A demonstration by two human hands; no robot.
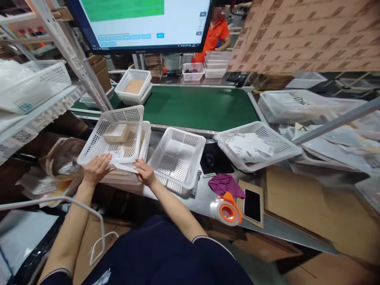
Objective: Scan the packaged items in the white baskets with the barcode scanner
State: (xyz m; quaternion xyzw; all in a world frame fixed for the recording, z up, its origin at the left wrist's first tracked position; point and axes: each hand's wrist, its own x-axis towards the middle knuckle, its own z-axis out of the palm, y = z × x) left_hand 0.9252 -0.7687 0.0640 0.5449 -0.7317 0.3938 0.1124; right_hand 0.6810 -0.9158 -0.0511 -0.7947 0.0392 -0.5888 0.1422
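Here, at the far left, a white perforated plastic basket (35, 85) sits on a grey metal shelf (44, 109), well apart from the hands. Next, near the left end of the steel worktop (204, 198), a tilted white perforated plastic basket (114, 134) rests on a stack of like baskets and holds a small cream cardboard box (116, 133) with a paper slip below it.

The left hand (96, 169) lies against that basket's near rim, fingers spread and flat, not closed on anything I can make out. The right hand (145, 172) is just beside it at the near right corner of the stack; its fingers pinch a thin white strip or rim edge that runs between the two hands, though which of the two it is I cannot tell.

Further right stands an empty white perforated basket (177, 156), touching the stack. Past it lie a black mat (215, 158), a purple cloth (225, 184), an orange-and-clear tape dispenser (228, 209) at the worktop's near edge, and a black phone (252, 205) on a cardboard piece. Another white basket of paper slips (257, 144) sits beyond them. Behind all runs a green conveyor belt (198, 107).

My judgement: the top basket sits tilted and only lightly held, so a pull on one corner could tip it and slide the box out. The dispenser could be knocked off the near edge by an elbow.
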